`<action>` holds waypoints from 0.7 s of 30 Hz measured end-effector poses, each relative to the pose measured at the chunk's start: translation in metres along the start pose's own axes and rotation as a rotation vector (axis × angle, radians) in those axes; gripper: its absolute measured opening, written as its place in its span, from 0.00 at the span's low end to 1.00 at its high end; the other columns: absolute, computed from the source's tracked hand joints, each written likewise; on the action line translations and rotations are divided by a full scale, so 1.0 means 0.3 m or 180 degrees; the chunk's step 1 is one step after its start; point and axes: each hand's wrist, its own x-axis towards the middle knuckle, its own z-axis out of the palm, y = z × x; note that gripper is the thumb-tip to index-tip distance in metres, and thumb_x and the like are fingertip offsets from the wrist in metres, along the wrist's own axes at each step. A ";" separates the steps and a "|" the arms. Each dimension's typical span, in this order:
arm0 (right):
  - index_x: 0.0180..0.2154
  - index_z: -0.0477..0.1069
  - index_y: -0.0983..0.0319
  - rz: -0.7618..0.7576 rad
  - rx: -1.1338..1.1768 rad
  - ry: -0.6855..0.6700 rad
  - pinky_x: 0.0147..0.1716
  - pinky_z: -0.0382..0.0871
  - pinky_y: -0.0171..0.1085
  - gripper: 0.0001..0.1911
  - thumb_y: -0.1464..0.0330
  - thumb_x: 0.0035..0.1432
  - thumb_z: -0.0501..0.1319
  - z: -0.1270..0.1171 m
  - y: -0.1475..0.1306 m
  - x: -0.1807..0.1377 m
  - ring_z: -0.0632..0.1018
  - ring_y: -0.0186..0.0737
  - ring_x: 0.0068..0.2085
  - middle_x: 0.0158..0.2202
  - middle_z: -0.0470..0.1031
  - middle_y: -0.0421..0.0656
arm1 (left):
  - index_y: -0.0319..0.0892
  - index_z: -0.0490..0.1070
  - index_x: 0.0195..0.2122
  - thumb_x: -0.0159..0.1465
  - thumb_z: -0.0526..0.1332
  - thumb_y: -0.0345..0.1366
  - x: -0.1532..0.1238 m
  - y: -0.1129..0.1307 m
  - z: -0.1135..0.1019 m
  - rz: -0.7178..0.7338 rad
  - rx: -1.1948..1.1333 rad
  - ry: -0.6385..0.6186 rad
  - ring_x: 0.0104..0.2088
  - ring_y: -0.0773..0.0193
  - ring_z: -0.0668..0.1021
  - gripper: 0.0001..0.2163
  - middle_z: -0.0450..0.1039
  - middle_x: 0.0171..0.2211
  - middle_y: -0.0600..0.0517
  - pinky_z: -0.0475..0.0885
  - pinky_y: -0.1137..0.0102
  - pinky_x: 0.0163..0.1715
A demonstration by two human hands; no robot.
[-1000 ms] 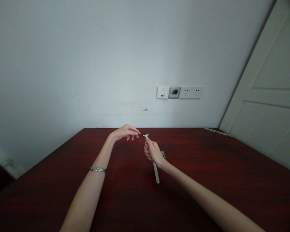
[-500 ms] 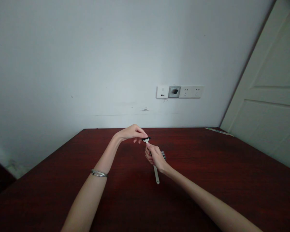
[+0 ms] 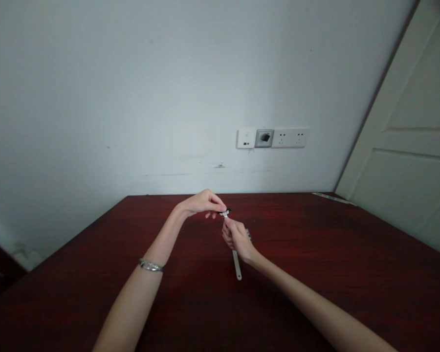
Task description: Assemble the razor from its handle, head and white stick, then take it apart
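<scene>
My right hand (image 3: 239, 239) is closed around what looks like a razor, with a white neck and a dark T-shaped head (image 3: 225, 212) sticking out above the thumb. A pale flat handle (image 3: 236, 266) with a small hole at its end shows below the hand, in line with the neck. My left hand (image 3: 206, 201) reaches in from the left, bent at the wrist, and pinches the dark head between thumb and finger. Part of the head is hidden by these fingertips. Behind my right hand a small silvery-grey item (image 3: 249, 234) is partly covered.
A dark red wooden table (image 3: 190, 293) stands against a white wall (image 3: 168, 98) with a row of sockets (image 3: 273, 138). One thin, pale printed strip (image 3: 333, 198) lies at the back right edge. A white panelled door (image 3: 414, 146) is at the right.
My left fingertips have shifted slightly right and now cover more of the dark head. The head has moved a little right too, with my right hand still around it below.
</scene>
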 end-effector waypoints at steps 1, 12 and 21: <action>0.20 0.54 0.60 -0.0039 -0.0026 0.0014 0.12 0.40 0.28 0.21 0.53 0.56 0.53 -0.002 0.001 0.001 0.50 0.24 0.14 0.13 0.49 0.30 | 0.34 0.77 0.30 0.53 0.65 0.39 0.000 0.002 0.000 -0.0004 -0.0002 0.0011 0.20 0.72 0.70 0.12 0.73 0.22 0.48 0.61 0.79 0.15; 0.19 0.54 0.60 -0.0346 -0.0413 0.0079 0.14 0.42 0.29 0.22 0.53 0.58 0.51 -0.019 0.004 0.008 0.52 0.26 0.16 0.14 0.51 0.32 | 0.32 0.77 0.30 0.52 0.66 0.39 -0.001 0.011 0.004 -0.0030 -0.0199 0.0062 0.20 0.72 0.70 0.13 0.73 0.23 0.46 0.63 0.79 0.14; 0.20 0.55 0.60 -0.0451 -0.0451 0.0152 0.15 0.43 0.30 0.23 0.52 0.58 0.51 -0.024 -0.009 0.013 0.52 0.26 0.17 0.15 0.51 0.33 | 0.32 0.78 0.31 0.51 0.66 0.39 0.001 0.018 0.000 0.0073 -0.0219 0.0137 0.20 0.71 0.70 0.13 0.74 0.24 0.46 0.66 0.77 0.14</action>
